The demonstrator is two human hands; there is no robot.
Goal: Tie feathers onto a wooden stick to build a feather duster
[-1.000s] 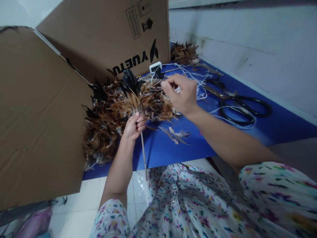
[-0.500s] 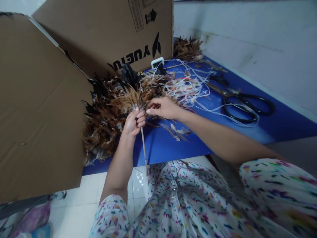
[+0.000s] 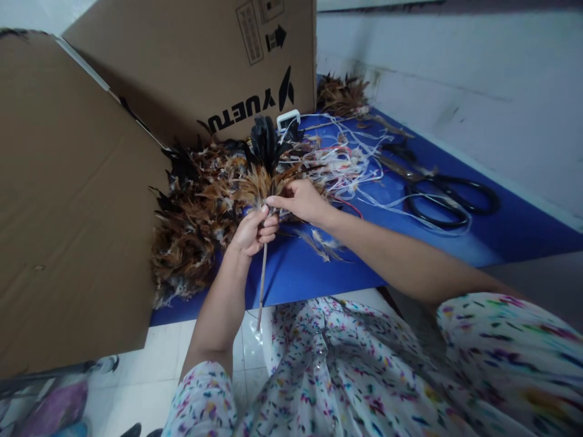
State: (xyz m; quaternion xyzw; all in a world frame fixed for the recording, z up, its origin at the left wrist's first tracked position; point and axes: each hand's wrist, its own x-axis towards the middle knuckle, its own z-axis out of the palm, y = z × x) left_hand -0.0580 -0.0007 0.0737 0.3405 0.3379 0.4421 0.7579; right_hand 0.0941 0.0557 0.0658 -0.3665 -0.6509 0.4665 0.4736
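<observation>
Gripping a thin stick (image 3: 263, 282) where it meets a feather tuft (image 3: 264, 173), the left hand (image 3: 255, 233) has its fingers curled closed. That hold, just under the tuft, probably steadies stick and feathers together, with the black tips fanned away from the body and the bare end of the stick pointing back past the tabletop (image 3: 314, 282) edge. The right hand (image 3: 304, 201) meets the tuft's base from the right, thumb and forefinger bent toward each other; whether they pinch a feather or a strand is too small to tell.

Left of the tuft lies a feather pile (image 3: 195, 224), seemingly kept there for easy reach. To the tuft's right, a tangle of white string (image 3: 353, 164) spreads across the blue surface, and farther right rest black-handled scissors (image 3: 441, 197), handles turned toward the person, perhaps for quick pick-up. Loose feathers (image 3: 321, 241) lie nearer the body than the tuft, slightly right. Behind it stands a cardboard box (image 3: 195, 79), which may fence the feathers in.
</observation>
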